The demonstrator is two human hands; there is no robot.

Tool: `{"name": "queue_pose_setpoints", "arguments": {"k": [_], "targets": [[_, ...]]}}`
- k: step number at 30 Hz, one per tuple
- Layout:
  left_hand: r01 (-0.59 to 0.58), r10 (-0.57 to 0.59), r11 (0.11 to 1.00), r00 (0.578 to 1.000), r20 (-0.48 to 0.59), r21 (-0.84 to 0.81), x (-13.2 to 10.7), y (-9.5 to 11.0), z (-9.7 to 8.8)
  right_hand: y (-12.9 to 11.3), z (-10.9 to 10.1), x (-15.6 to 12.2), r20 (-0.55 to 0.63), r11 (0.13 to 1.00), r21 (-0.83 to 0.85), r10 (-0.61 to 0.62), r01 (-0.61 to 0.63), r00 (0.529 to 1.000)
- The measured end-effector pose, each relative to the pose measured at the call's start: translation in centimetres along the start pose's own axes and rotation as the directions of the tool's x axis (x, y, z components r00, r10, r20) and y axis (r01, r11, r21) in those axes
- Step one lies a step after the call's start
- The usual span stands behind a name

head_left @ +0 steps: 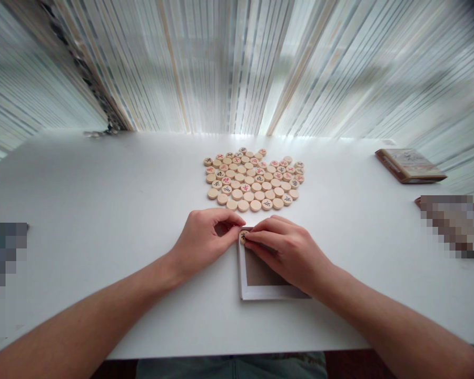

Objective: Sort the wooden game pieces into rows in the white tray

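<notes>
Disc (244, 236), round, wooden, with a dark mark on its face, is pinched between the fingertips of both hands at the far left corner of a shallow white tray (247, 290) with a brown floor. Left hand (203, 238) is curled, thumb and forefinger closed on the disc. Right hand (285, 251) lies over the tray, fingers narrowed onto the same disc. Just beyond, a cluster of discs (255, 179) is laid flat on the white table (102, 210). A box (409, 165) is seen far right.

Wooden discs (254, 180) lie behind the shallow box (260, 281); a book (410, 165) far right.
</notes>
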State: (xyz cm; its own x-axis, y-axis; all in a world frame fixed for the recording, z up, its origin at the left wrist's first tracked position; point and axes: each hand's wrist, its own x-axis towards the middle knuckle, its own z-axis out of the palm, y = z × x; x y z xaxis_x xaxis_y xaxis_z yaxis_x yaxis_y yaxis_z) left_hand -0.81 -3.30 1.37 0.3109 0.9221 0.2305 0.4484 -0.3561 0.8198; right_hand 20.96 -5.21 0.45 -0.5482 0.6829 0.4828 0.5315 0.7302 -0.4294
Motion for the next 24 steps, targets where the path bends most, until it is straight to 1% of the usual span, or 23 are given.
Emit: {"name": "queue_pose_setpoints", "arguments": {"k": [24], "targets": [[0.003,-0.003,1.0,1.0,0.002,0.001,0.04,0.0,0.06,-0.09,-0.03,0.03,0.011,0.999,-0.029,0.021,-0.02,1.0]]}}
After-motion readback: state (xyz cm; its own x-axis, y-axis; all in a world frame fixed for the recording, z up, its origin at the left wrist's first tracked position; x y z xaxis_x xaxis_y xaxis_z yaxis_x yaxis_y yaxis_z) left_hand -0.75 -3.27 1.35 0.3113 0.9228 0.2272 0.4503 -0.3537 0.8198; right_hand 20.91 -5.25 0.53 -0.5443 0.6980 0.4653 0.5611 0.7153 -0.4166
